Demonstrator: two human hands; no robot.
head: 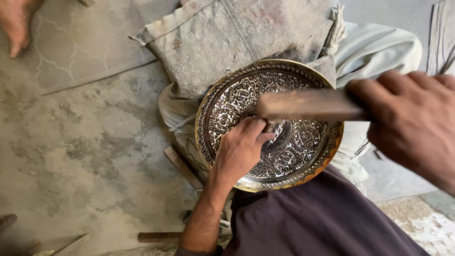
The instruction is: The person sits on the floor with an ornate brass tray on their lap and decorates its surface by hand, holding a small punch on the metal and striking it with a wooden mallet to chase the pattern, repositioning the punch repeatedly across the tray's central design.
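While the round engraved brass plate (294,156) is propped on the lap against a dusty grey cushion (237,42), it's being chased, by the look of it. The left hand (241,149) is rested on the plate's centre, fingers pinched around a small metal punch (276,129) that's mostly hidden under them. Just above and to the right of that hand, a wooden mallet (308,105) is held by the right hand (412,121), which is clenched tight round the handle; the head is blurred, so a swing is probably mid-way. So the hammering step seems to be what's going on. For the next blow, the punch tip would need to be kept planted on the pattern and the mallet brought square onto its top, clear of the fingers.
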